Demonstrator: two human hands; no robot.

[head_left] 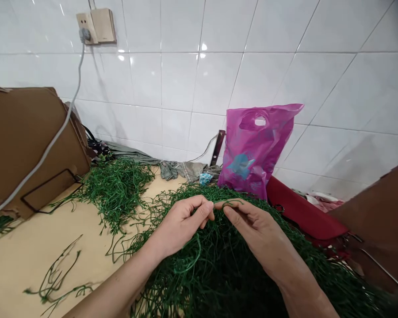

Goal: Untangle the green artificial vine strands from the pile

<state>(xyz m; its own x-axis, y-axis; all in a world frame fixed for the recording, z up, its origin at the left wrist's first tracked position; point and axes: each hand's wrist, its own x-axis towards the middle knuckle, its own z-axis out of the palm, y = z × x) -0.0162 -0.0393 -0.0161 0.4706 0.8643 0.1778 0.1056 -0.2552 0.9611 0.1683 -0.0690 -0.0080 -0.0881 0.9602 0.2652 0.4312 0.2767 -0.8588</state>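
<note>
A big tangled heap of thin green plastic vine strands lies in front of me and spills toward the right. My left hand and my right hand rest just above it, fingertips nearly meeting. Each hand pinches a green strand from the heap between finger and thumb. A smaller green heap lies to the left, and a few loose strands sit on the cream tabletop.
A brown cardboard box leans at the left, crossed by a grey power cord from a wall socket. A pink plastic bag, grey cloth and a red object stand along the white tiled wall.
</note>
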